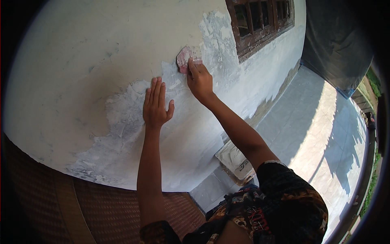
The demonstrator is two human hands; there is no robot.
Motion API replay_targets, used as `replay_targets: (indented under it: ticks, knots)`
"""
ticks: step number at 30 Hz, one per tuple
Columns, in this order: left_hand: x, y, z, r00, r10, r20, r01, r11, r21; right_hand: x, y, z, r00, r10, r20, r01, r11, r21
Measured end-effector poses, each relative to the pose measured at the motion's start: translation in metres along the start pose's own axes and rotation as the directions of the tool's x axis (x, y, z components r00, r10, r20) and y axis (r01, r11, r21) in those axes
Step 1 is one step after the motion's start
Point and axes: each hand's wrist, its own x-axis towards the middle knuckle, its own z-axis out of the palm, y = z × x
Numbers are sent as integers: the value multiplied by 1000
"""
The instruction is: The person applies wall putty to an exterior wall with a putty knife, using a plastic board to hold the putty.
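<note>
Pink tool [183, 62] against the wall [101, 28], left of the window [260, 24]

The right hand [200, 81] has its fingers clenched around the pink, white-smeared flat tool, which sits on the wall to the left of the window's lower corner. Farther left of the window and lower, the left hand [155, 107] lies flat on the wall, fingers stretched out, thumb apart, grasping nothing. Rough white coating [126, 107] runs from beside the window down past the left hand. Well below the window, a rectangular block-like thing [235, 160] bears white material; whether it is a container is hard to tell.

The likeliest trouble is gouging or ridges, should the tool's edge tip or bear unevenly on the patchy surface. If the coating is damp, which cannot be told, the left palm could smear it or slip. A loose pinch could let the tool twist or drop. A wide sweep toward the window could knock its wooden frame or smear it white.
</note>
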Motion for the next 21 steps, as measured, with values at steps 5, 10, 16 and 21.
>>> replay_targets:
  ticks: [5, 10, 16, 21]
  knots:
    - [-4, -4, -2, 1000, 12, 1, -12, 1000, 11, -41, -12, -16, 998, 11, 58, -22, 981, 191]
    - [1, -1, -1, 1000, 4, -2, -4, 1000, 6, 20, 1, -13, 992, 34, -123, -13, 985, 171]
    - [0, 0, 0, 1000, -4, -10, 4, 1000, 9, -26, -14, 2, 999, -17, 29, 15, 996, 84]
    - [0, -1, 1, 1000, 8, 2, -8, 1000, 7, -27, -5, -25, 999, -17, 32, 10, 976, 217]
